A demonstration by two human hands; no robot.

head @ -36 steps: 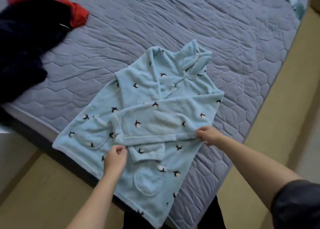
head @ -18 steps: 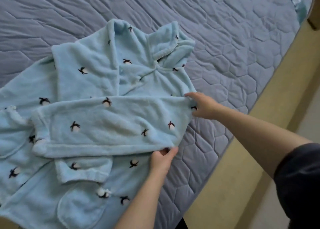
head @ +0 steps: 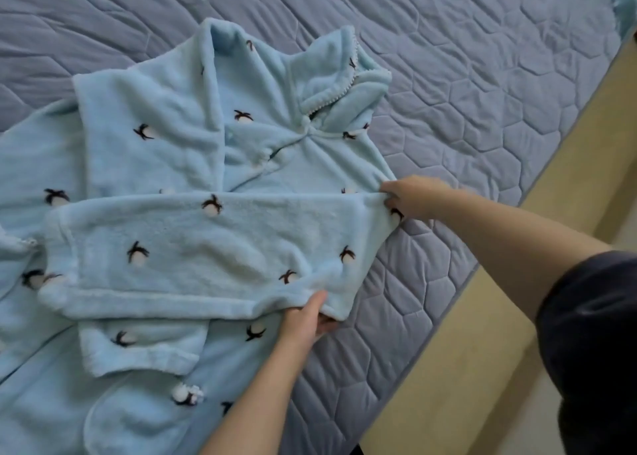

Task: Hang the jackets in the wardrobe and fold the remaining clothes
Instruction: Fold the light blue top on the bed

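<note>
A light blue fleece robe [head: 165, 165] with small penguin prints lies spread on the bed, collar toward the far side. Both sleeves are folded across its front, the upper sleeve [head: 206, 258] lying crosswise over the lower one. My left hand [head: 305, 320] pinches the robe's right side edge below the folded sleeve, thumb on top. Farther up the same edge, at the shoulder fold, my right hand [head: 413, 198] grips the fabric.
The grey quilted mattress [head: 482, 92] stretches away behind and to the right of the robe. Its right edge borders a tan wooden bed frame [head: 537, 265]. A bit of pale blue cloth [head: 620, 3] shows at the top right corner.
My left hand has shifted from the robe's middle to its right edge. My right hand has moved up that edge to the shoulder fold. The view has swung right, and the dark clothes pile has left the view.
</note>
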